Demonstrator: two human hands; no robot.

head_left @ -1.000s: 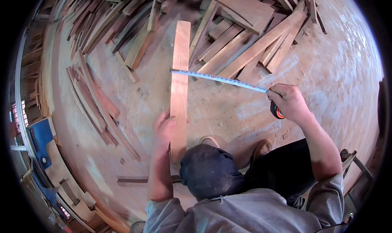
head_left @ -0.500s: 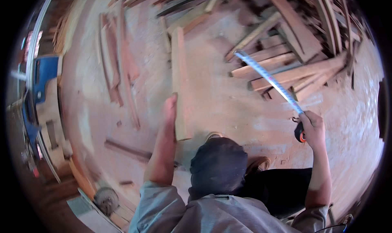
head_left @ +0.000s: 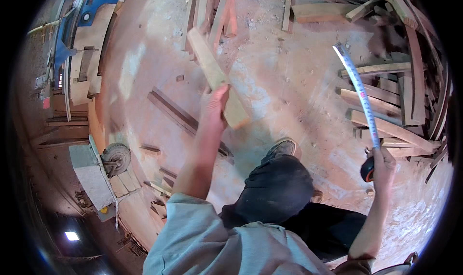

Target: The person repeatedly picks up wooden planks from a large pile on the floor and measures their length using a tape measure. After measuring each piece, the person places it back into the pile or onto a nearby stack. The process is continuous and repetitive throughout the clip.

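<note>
My left hand [head_left: 217,101] is closed round a squared wooden block [head_left: 207,58], gripping it toward its near end. The block is raised above the floor and slants up to the left. Out to the right, my right hand [head_left: 385,163] is closed round a tape measure [head_left: 367,170] with a dark case and an orange ring. From it a length of metal blade [head_left: 360,89] sticks out forward, its tip curving left. Nothing touches the blade's free end. Wood and blade are well apart.
A pile of timber offcuts [head_left: 386,123] lies at the right. Long boards [head_left: 210,12] rest on the dusty floor ahead. A dark wooden bar [head_left: 173,112] lies beneath my left arm. At the left stands a cart with a wheel [head_left: 116,160], near a blue machine [head_left: 102,0].
My view has turned to the left. The block in my left hand has tilted over to the left. My right hand still holds the tape measure with its blade out.
</note>
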